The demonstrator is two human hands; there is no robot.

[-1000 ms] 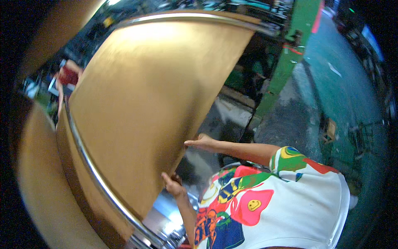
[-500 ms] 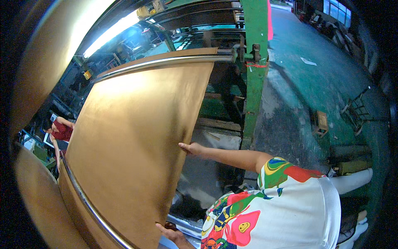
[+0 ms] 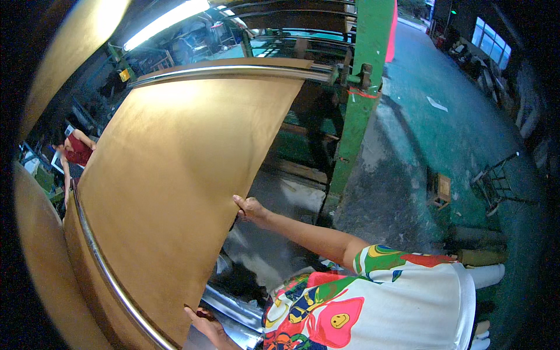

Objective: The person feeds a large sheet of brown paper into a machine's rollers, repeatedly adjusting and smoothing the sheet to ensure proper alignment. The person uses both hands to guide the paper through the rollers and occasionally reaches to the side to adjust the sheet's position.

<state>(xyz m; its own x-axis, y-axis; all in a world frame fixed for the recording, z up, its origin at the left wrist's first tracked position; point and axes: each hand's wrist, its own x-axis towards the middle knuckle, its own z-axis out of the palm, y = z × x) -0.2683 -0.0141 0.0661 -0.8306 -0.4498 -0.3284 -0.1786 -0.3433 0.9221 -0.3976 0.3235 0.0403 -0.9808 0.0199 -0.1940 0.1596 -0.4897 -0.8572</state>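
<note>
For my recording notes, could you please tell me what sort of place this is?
Probably a factory workshop, judging by the wide brown sheet, the long metal roller and the green post.

The broad golden-brown sheet (image 3: pixel 169 163) is smooth, with satiny sheen; the long silver metal bar (image 3: pixel 115 287) is glossy; the patterned white cloth shirt (image 3: pixel 396 297) is matt.

No words, numbers, labels or signs can be read anywhere in view.

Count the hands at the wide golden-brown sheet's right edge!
2: bare right hand midway along; bare left hand near the picture's bottom. Others could hide behind the sheet.
</note>
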